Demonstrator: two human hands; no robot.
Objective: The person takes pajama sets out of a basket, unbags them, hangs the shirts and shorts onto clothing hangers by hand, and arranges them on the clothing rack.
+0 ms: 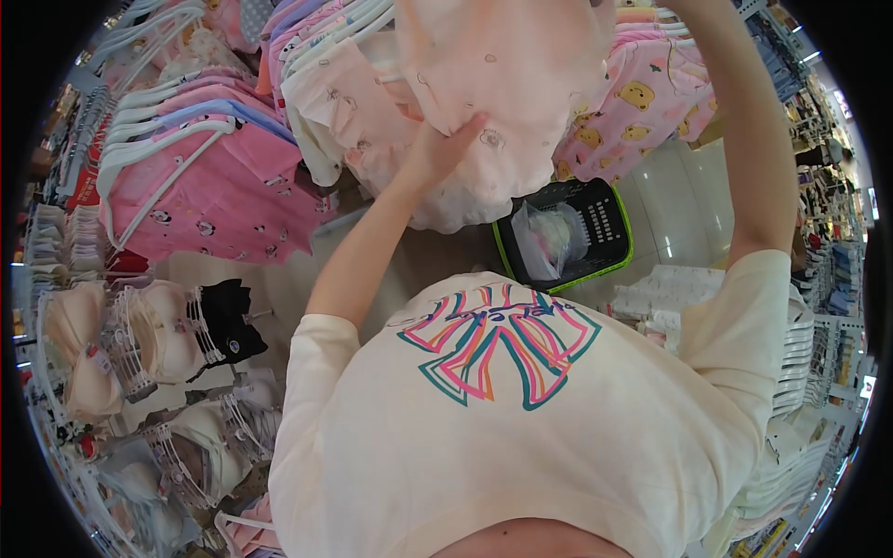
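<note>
A pale pink garment (507, 70), thin and softly creased with small sparse prints, hangs in loose folds above a black plastic basket (629, 223) with a bright green rim. The left forearm slants up and inward; the left hand's (445, 153) thumb lies across the cloth, the other fingers hidden, so their closure cannot be told. The right arm (758, 139) reaches high, its hand beyond the top edge, fingers unseen. A crinkled clear plastic bag (551, 244) sits in the basket.
</note>
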